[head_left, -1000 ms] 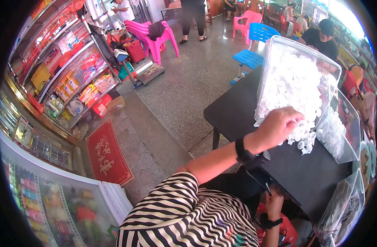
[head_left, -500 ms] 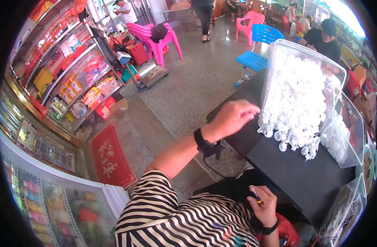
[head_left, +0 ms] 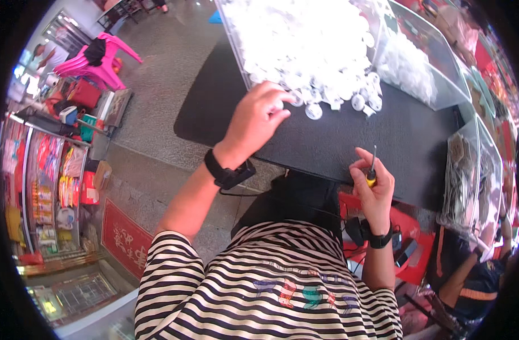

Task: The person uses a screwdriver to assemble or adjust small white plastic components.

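Your left hand point(head_left: 255, 120) has moved from beside the bin's near left corner to the front of the heap, and your right hand point(head_left: 377, 191) has risen from by your lap to the table's near edge, screwdriver point(head_left: 371, 179) with it. Your left fingers are loosely curled, thumb apart from them; you can't tell from here whether they touch the nearest of the white parts point(head_left: 327, 62). Your right thumb and fingers pinch the screwdriver's handle, forefinger stretched out, tip up.

Those parts fill the tipped clear bin point(head_left: 232, 41) and spill from its mouth onto the black table point(head_left: 322, 147). Drag one out from low down and the heap could slump, sending round ones rolling. A careless pick may bring two at once. That upright tip might jab your left hand if both hands meet quickly. Your wrist device point(head_left: 236, 176) trails a cable point(head_left: 238, 194) near the edge, where it could snag.
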Demonstrator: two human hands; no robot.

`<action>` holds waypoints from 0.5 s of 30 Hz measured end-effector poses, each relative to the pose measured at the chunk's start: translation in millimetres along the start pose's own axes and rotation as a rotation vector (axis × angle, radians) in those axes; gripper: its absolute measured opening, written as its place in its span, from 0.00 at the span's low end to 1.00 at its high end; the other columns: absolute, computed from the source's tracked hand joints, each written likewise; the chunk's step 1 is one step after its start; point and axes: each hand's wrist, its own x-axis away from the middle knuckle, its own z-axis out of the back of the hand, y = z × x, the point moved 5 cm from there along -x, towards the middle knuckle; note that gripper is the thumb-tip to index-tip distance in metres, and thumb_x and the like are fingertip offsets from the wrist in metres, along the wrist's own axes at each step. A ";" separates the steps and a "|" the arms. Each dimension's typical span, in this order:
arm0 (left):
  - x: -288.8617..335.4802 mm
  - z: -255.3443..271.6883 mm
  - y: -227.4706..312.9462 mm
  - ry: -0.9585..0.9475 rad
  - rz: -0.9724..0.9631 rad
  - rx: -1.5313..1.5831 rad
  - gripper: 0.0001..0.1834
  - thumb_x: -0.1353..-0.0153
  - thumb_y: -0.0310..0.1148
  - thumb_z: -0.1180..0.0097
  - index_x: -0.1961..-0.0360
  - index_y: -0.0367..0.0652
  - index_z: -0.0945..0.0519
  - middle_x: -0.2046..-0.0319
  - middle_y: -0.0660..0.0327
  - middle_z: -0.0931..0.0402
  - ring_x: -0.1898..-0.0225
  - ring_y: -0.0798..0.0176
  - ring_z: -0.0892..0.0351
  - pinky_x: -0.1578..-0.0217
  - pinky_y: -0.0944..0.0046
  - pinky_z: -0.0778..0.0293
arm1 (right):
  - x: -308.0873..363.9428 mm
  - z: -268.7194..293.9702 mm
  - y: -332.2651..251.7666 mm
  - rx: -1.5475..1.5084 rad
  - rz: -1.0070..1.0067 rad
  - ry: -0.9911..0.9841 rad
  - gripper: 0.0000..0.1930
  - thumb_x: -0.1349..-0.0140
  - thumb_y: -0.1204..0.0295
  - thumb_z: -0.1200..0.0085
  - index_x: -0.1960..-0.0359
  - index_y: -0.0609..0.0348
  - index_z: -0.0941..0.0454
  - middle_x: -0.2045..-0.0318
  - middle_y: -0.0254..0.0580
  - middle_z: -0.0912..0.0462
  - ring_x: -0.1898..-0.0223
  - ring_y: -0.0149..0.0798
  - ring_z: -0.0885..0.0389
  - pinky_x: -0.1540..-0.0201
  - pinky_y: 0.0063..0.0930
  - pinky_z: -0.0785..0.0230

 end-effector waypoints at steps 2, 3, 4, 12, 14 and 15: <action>-1.7 4.1 -1.7 0.090 -0.070 -0.128 0.16 0.50 0.18 0.33 0.59 0.41 0.18 0.57 0.58 0.22 0.63 0.64 0.19 0.62 0.67 0.20 | -0.2 2.3 -0.7 0.054 0.026 -0.006 0.18 0.39 0.81 0.42 0.47 0.59 0.20 0.70 0.31 0.20 0.80 0.20 0.27 0.78 0.15 0.35; -0.7 3.5 -3.5 0.105 -0.066 -0.134 0.17 0.50 0.18 0.33 0.57 0.41 0.18 0.56 0.58 0.22 0.63 0.63 0.19 0.61 0.67 0.20 | 0.6 3.2 0.0 0.059 0.016 -0.011 0.17 0.39 0.81 0.42 0.47 0.59 0.20 0.70 0.32 0.20 0.80 0.20 0.27 0.78 0.15 0.35; 2.2 2.7 -5.2 0.101 -0.062 -0.130 0.17 0.50 0.18 0.33 0.57 0.41 0.18 0.56 0.58 0.22 0.63 0.63 0.19 0.61 0.67 0.20 | 0.4 3.4 -0.1 0.060 0.013 -0.024 0.17 0.39 0.81 0.42 0.47 0.59 0.20 0.70 0.32 0.20 0.80 0.20 0.27 0.78 0.16 0.35; 15.4 -0.8 -17.3 0.017 0.044 0.013 0.11 0.46 0.18 0.36 0.60 0.37 0.17 0.58 0.57 0.19 0.59 0.66 0.18 0.58 0.67 0.20 | -4.8 4.1 -5.7 0.066 -0.026 -0.075 0.17 0.40 0.81 0.41 0.48 0.59 0.19 0.70 0.32 0.19 0.81 0.20 0.27 0.78 0.16 0.34; 15.3 0.3 -12.2 0.002 0.136 0.119 0.10 0.45 0.18 0.36 0.61 0.36 0.17 0.58 0.57 0.19 0.59 0.66 0.18 0.57 0.67 0.20 | -10.5 0.6 -9.1 0.065 -0.038 -0.077 0.17 0.40 0.81 0.41 0.48 0.58 0.19 0.69 0.32 0.19 0.80 0.20 0.26 0.78 0.16 0.34; 15.8 -0.2 -9.0 -0.008 0.177 0.219 0.09 0.44 0.18 0.36 0.61 0.36 0.18 0.58 0.58 0.19 0.58 0.67 0.18 0.56 0.68 0.20 | -13.4 -1.7 -10.5 0.054 -0.034 -0.079 0.17 0.41 0.81 0.40 0.48 0.58 0.19 0.68 0.32 0.19 0.80 0.20 0.26 0.78 0.16 0.33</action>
